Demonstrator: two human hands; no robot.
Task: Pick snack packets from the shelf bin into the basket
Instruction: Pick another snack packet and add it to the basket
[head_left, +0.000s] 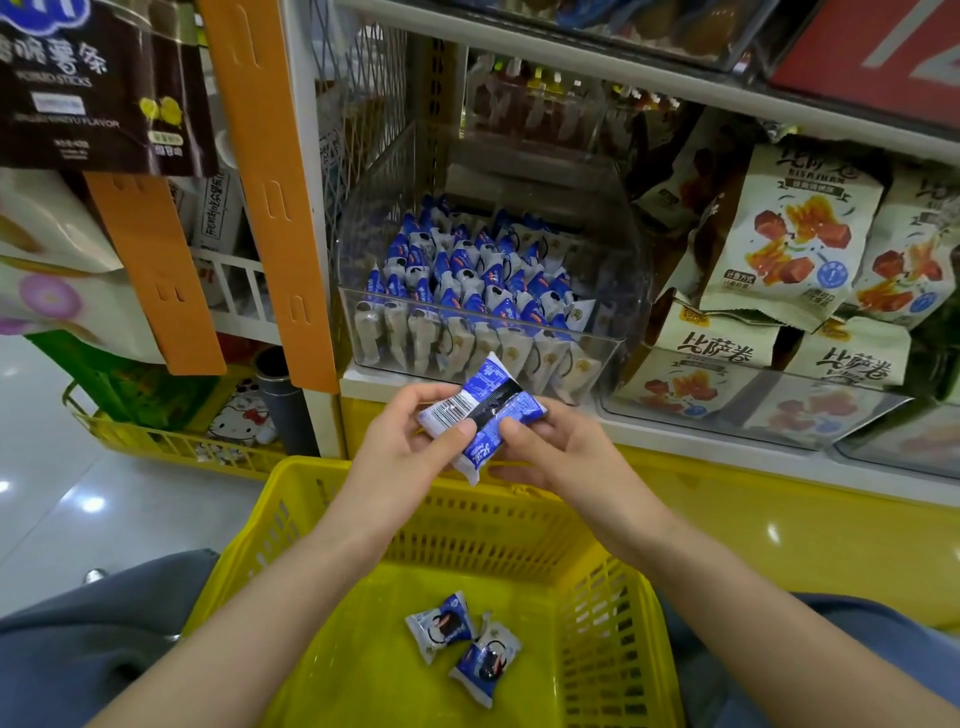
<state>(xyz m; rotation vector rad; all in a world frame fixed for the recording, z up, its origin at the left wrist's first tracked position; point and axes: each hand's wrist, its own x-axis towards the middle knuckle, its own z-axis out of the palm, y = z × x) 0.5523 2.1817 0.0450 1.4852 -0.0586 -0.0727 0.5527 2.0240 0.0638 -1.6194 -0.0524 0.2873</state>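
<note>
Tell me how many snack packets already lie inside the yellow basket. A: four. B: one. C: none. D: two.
D: two packets lie on the floor of the basket, while the left hand and right hand hold a third packet above it.

Both hands (410, 441) (556, 447) grip blue packet (480, 415) above yellow basket (592, 613).

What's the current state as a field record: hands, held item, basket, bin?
left hand: pinches held packet at the barcode end
right hand: pinches the same packet's other end
held packet: blue-and-white, above the basket, in front of the bin
basket: yellow; one packet beside a second packet on its floor
shelf bin: clear, rows of matching packets inside
</note>
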